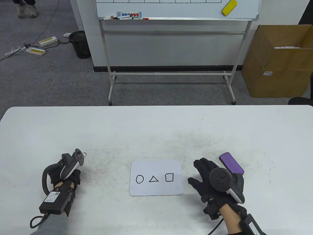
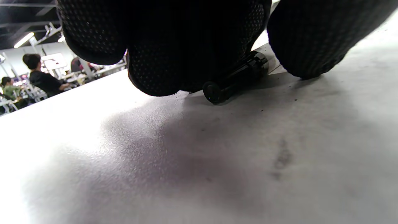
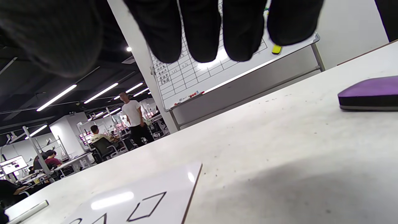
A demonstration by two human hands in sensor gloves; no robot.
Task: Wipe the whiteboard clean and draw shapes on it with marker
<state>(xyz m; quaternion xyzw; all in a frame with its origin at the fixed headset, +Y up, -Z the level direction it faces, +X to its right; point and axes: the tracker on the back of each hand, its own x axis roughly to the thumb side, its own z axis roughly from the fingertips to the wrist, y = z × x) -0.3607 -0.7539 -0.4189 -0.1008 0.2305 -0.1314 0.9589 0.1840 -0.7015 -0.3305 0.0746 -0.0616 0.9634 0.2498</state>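
Shapes already drawn, eraser lay just right of the open right hand.

Nearest: left hand (image 1: 66,175) curled round one black marker (image 2: 236,81), resting on the white table (image 1: 156,127); right hand (image 1: 207,177) flat with straight fingers, holding nothing. Between the hands lay one small white rectangular whiteboard (image 1: 156,189), long axis left-right, with one circle, one triangle, one square. Just beyond the right hand: one purple oblong eraser (image 1: 231,163), angled away to the left, well apart from the left hand.

Left hand (image 1: 69,175) curled, right hand (image 1: 207,177) flat with fingers extended.
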